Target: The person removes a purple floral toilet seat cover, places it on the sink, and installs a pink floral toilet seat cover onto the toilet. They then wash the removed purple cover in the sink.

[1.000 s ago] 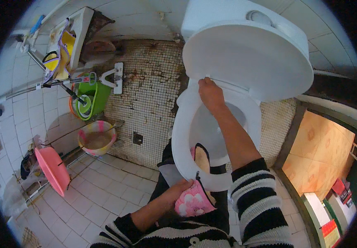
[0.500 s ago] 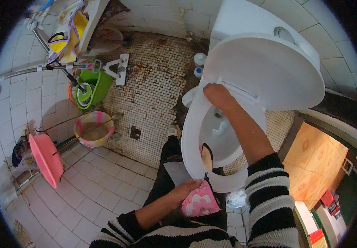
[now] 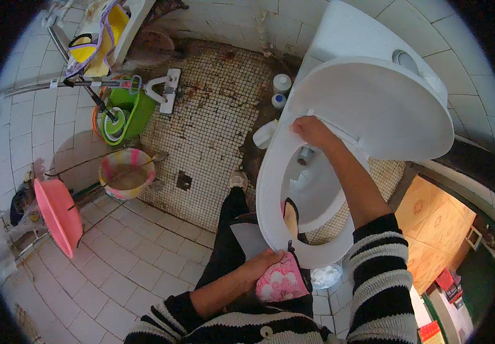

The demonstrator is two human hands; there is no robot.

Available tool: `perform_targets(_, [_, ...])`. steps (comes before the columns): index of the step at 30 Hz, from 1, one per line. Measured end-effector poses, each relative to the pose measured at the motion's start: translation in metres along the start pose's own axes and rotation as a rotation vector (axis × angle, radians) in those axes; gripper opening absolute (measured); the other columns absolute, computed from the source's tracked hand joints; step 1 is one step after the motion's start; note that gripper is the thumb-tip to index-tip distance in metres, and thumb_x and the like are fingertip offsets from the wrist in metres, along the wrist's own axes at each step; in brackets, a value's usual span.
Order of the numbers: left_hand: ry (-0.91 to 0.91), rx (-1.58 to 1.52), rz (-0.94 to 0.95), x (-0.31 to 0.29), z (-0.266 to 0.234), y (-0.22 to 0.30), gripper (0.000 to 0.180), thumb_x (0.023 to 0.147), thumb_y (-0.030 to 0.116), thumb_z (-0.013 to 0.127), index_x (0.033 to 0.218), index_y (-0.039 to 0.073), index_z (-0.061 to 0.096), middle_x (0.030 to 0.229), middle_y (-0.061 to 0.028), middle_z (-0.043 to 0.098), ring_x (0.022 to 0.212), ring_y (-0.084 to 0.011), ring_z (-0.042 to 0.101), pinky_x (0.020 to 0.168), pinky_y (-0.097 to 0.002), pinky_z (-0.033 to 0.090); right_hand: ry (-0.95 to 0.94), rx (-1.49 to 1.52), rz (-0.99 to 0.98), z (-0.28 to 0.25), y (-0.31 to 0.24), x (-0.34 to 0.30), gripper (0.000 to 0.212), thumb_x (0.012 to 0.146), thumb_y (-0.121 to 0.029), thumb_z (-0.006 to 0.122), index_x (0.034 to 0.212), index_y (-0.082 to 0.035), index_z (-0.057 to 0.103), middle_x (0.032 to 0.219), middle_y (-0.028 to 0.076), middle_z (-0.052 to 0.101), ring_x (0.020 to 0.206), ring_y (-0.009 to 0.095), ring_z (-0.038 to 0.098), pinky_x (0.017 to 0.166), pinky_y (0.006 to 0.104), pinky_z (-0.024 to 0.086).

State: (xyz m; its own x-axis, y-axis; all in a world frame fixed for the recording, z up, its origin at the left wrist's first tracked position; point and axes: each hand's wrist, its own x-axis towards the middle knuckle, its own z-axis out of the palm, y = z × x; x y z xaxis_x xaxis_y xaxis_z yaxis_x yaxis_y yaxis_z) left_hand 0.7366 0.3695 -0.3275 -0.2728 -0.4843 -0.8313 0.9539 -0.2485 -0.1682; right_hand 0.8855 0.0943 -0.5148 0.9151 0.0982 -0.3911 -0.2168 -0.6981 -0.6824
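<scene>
Head view, as it reaches me from afar: one left hand (image 3: 264, 265), its grip clamped on a pink pad (image 3: 282, 281), plush, white-patterned, dark-edged, at the front of the toilet seat (image 3: 269, 209). One cream-lined piece (image 3: 290, 218), seen through the seat's opening; whether it joins the pad I cannot tell. One right hand (image 3: 316, 132), fingers curled at the seat's rear, near the hinge; whether its grip has closed on anything I cannot make out. One white lid (image 3: 382, 109), raised. Left of the toilet, on mosaic floor (image 3: 207, 114): two white bottles (image 3: 282, 84), one green bucket (image 3: 139, 117), one striped basin (image 3: 107, 171) with murky contents. One white mop head (image 3: 169, 92), beside the bucket. One pink basin (image 3: 58, 215), tipped on edge, farther left.
</scene>
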Motion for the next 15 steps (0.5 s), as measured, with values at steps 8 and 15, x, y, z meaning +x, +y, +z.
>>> perform_targets(8, [-0.047,0.012,0.022,0.001,-0.001,0.002,0.047,0.094,0.032,0.042,0.13,0.007,0.028,0.117,-0.0097,0.051,0.102,-0.0184,0.056,0.087,-0.0329,0.048,-0.047,-0.651,-0.229,0.009,-0.024,0.009,0.009,0.071,-0.004,0.053,0.072,0.0,0.061,0.078,0.017,0.062,0.076,0.031,0.062,0.067,0.0394,0.051])
perform_targets(15, [-0.041,0.031,-0.015,0.008,-0.009,-0.006,0.043,0.094,0.031,0.042,0.127,0.006,0.03,0.113,-0.011,0.053,0.1,-0.0201,0.058,0.083,-0.0344,0.05,0.038,-0.751,-0.348,0.016,-0.022,0.01,0.011,0.065,-0.006,0.057,0.07,-0.003,0.067,0.076,0.012,0.065,0.071,0.028,0.064,0.062,0.0388,0.052])
